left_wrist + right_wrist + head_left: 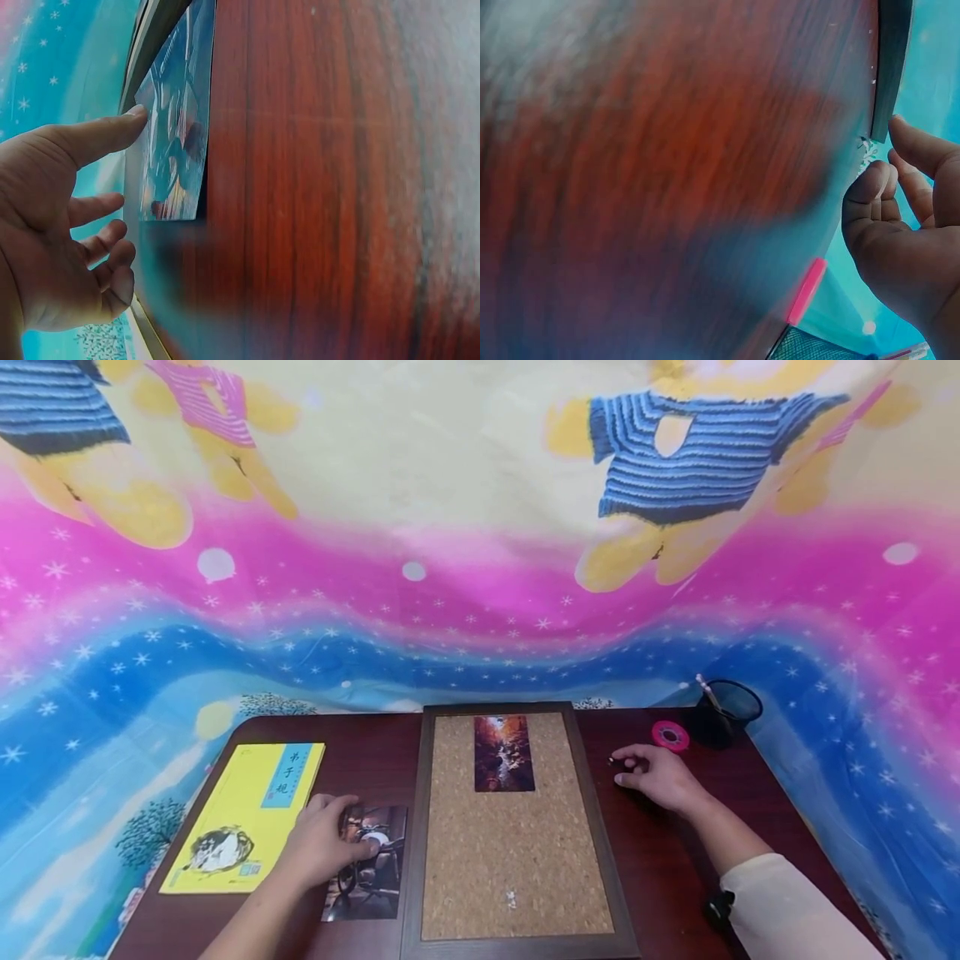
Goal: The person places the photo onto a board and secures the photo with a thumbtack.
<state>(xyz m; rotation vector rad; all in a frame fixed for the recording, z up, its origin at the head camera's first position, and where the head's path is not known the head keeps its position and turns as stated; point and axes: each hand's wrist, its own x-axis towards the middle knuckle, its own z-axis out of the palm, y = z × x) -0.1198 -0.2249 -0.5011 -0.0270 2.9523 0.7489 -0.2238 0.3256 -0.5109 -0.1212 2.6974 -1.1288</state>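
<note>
My left hand (330, 835) is over a glossy motorcycle photo (375, 881) lying between the yellow book and the corkboard (517, 843). In the left wrist view, the thumb (120, 135) reaches beside the photo (176, 135), with the other fingers loosely bent and apart from it. To the right of the board, my right hand (663, 781) is low over the table, its thumb and index finger apart. A tiny dark object (611, 762) shows at these fingertips, too small to identify. An autumn stream photo (504, 756) is fixed at the board's top.
A yellow book (247, 810) lies at the left. Behind the right hand are a pink ring (670, 737), like a tape roll, and a black mesh pen holder (708, 722) with a pen. A small pale mark (512, 900) shows low on the cork. Printed fabric hangs behind the table.
</note>
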